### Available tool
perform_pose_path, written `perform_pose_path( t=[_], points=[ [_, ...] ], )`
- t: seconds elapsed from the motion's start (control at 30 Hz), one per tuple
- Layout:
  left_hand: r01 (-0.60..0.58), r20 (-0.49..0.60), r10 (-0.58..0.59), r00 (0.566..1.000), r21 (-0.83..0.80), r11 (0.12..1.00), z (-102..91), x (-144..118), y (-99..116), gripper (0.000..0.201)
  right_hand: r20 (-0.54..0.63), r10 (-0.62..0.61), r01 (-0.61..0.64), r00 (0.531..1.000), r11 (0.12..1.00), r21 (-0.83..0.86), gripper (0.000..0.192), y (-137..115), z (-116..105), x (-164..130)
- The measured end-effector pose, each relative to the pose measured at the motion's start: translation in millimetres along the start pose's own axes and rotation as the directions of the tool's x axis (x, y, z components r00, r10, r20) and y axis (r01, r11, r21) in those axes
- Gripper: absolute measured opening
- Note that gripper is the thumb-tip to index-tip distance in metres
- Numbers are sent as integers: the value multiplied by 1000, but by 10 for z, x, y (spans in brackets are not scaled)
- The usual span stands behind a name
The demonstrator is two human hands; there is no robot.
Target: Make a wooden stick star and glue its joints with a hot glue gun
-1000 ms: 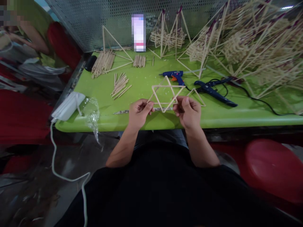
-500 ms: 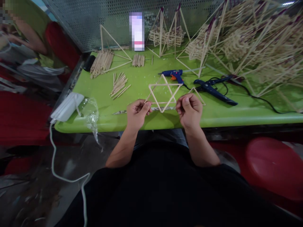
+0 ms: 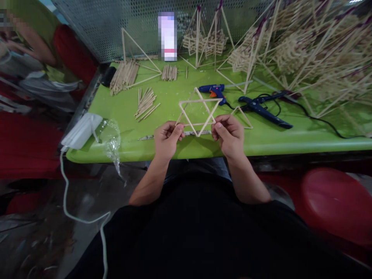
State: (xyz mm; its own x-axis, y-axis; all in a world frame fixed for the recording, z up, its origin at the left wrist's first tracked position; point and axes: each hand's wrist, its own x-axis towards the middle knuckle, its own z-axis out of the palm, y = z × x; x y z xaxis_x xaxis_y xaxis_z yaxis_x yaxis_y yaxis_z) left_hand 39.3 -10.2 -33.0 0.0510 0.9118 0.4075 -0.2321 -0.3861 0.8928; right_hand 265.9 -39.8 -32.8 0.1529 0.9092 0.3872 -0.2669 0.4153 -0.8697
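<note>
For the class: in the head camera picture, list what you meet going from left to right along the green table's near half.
White mask → clear plastic wrapper → left hand → stick star → right hand → small stick triangle → dark blue glue gun, all on or above the green table.

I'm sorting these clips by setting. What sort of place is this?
Most likely a small craft workshop for stick-built ornaments. Both hands, left hand and right hand, hold a stick star over a green table with glue guns, loose stick bundles and a heap of finished frames.
</note>
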Motion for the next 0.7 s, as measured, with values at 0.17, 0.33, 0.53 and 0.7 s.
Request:
perform_pose_path(
  t=[0.17,0.33,0.53,0.7],
  points=[
    [0,17,1,1000,-30,1000,-10,-12,-4,20,19,17,-17,1000,1000,-18,23,-4,-11,16],
    [11,40,-10,999,-26,1000,-19,-17,-9,19,-55,5,-2,998,999,53,26,-21,7,62],
    [16,52,-15,999,-22,1000,-23,-12,11,20,-128,41,-24,991,991,131,47,-71,46,126],
    [36,70,-36,997,3,999,3,-12,66,23,-78,84,-79,993,995,64,39,-102,89,161]
  ],
)
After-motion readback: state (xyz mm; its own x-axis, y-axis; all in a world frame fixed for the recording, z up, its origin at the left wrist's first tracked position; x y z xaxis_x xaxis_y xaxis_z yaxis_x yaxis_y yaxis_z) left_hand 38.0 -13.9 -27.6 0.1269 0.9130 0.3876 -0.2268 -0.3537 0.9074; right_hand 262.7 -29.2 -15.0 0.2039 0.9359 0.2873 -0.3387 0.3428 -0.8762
